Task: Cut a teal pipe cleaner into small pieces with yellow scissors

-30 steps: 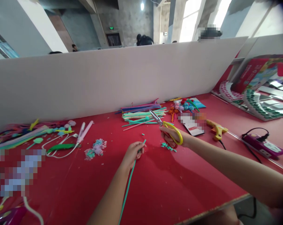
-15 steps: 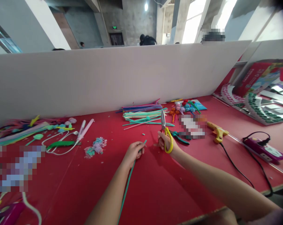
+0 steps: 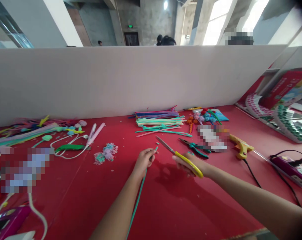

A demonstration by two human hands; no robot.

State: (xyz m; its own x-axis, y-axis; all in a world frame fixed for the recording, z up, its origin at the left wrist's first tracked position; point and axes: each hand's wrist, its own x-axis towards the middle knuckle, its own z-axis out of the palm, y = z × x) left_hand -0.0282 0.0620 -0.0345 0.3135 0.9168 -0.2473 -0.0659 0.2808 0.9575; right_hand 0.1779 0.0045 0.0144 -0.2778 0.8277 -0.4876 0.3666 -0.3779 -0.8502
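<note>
A long green pipe cleaner (image 3: 139, 196) is pinched in my left hand (image 3: 144, 162), its short tip poking up past my fingers and its length trailing down to the bottom edge. My right hand (image 3: 189, 164) holds yellow-handled scissors (image 3: 188, 162), whose blades point up and left, just above and to the right of the green tip without touching it. A small green cut piece (image 3: 157, 143) lies on the red table (image 3: 91, 206) beyond my left hand. Pliers (image 3: 195, 146) with teal handles rest just behind my right hand.
Bundled pipe cleaners (image 3: 160, 121) lie by the white partition (image 3: 116, 80). Fluffy trimmings (image 3: 107, 153) and a pink tool (image 3: 96, 135) are on the left. A yellow glue gun (image 3: 241, 146) with a black cord and a purple power strip (image 3: 294, 170) sit at the right.
The scissors have swung from upright to tilted left, and my right hand has moved right and slightly down. My left hand keeps its grip on the pipe cleaner. The camera view has shifted a little.
</note>
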